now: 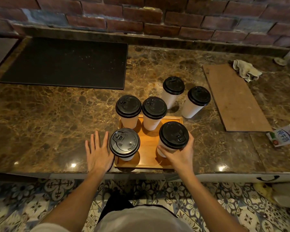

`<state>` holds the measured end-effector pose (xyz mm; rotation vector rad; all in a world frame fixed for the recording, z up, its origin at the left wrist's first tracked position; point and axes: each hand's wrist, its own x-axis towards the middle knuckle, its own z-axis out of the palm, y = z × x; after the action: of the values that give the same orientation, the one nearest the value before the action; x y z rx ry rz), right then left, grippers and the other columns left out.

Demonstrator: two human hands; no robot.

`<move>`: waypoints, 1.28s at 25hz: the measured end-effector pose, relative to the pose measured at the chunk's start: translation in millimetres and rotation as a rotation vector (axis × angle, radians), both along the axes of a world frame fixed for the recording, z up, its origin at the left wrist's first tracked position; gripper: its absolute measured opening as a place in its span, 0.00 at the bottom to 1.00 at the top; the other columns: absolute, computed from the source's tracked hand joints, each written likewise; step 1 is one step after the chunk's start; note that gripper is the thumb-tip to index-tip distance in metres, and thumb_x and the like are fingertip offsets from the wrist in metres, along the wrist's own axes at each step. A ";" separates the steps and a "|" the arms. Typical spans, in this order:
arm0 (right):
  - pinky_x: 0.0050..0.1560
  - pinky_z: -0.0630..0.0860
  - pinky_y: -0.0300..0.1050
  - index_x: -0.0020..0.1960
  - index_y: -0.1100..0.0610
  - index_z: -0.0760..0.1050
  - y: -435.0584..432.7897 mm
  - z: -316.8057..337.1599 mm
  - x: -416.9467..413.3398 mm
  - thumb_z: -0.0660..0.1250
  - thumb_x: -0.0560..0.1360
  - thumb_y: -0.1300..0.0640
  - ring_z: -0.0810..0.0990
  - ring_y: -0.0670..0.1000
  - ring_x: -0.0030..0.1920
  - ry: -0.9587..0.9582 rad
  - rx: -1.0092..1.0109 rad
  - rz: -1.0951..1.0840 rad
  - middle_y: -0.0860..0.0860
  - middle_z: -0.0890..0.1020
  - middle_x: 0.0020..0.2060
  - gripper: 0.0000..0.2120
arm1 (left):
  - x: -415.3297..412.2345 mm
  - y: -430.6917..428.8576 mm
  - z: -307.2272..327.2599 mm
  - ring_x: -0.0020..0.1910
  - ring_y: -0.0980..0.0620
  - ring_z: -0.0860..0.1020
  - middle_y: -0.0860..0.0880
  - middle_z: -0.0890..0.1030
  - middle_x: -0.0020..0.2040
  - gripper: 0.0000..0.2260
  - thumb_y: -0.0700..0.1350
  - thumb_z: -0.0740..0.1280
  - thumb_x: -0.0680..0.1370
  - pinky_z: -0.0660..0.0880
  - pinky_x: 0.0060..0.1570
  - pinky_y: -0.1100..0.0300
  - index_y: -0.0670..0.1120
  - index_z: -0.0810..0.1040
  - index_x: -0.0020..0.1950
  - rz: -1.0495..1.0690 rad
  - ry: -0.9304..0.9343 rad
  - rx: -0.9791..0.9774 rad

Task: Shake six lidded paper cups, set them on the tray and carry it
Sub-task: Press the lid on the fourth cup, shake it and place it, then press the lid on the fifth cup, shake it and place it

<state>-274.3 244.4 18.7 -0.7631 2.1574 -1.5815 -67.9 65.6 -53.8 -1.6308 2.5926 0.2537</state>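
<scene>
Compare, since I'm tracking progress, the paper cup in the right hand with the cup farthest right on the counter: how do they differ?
The white paper cup with a black plastic lid in the right hand is gripped by that right hand over the wooden tray; the far-right white paper cup stands untouched on the brown marble counter, off the tray. The held cup is nearer the camera and looks larger. Both are upright, with matching lids.

The milk carton (285, 137) reads "纯牛奶"; cup lid embossing is illegible.

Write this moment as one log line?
tray: four cups | counter: two cups | right hand: gripping near-right cup | left hand: open, beside tray
</scene>
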 end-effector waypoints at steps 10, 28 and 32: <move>0.57 0.63 0.20 0.66 0.42 0.55 1.8 -16.7 12.9 0.83 0.57 0.49 0.70 0.31 0.60 0.049 0.058 -0.012 0.43 0.71 0.59 0.49 | -0.4 1.7 5.6 0.77 0.45 0.40 0.43 0.41 0.78 0.31 0.60 0.51 0.80 0.36 0.72 0.48 0.54 0.35 0.73 -0.024 0.036 -0.027; 0.60 0.62 0.20 0.67 0.30 0.48 -19.1 -13.0 35.2 0.82 0.57 0.43 0.65 0.25 0.63 -0.032 0.134 0.238 0.34 0.67 0.62 0.52 | 0.5 1.4 7.6 0.77 0.44 0.40 0.43 0.40 0.78 0.32 0.62 0.52 0.79 0.37 0.73 0.47 0.54 0.35 0.74 -0.025 0.037 -0.013; 0.65 0.58 0.23 0.75 0.34 0.43 0.5 2.7 4.9 0.78 0.63 0.45 0.61 0.30 0.69 -0.031 0.273 0.499 0.36 0.60 0.71 0.54 | 0.2 1.5 9.0 0.77 0.44 0.40 0.43 0.40 0.78 0.33 0.61 0.53 0.79 0.37 0.73 0.47 0.54 0.35 0.74 -0.023 0.040 -0.010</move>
<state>-269.4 244.9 21.4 -1.0690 1.9062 -1.0177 -67.7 67.1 -44.8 -1.6140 2.6443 0.2748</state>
